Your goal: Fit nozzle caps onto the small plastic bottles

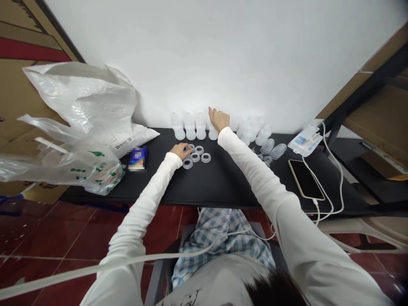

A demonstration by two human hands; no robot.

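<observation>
My left hand (181, 150) rests at the left of a small group of translucent screw rings (205, 157), its fingertips closed on one ring (191, 147). Several rings lie flat around it. My right hand (219, 120) is curled over the top of a white baby bottle (213, 133) by the wall; the bottle's upper part is hidden behind the fingers. To its left, three more bottles (190, 127) stand upright in a row with clear domed tops. Beyond my right forearm are more white bottles (251, 127), partly hidden, and clear domed caps (278, 151) lying on their sides.
On the black table (223, 187), a blue box (138, 158) and plastic bags (92, 123) lie left. A phone (306, 179) with a white cable (341, 178) and a white packet (305, 140) are right. A white wall (223, 55) backs the table; another cable (153, 257) crosses my lap.
</observation>
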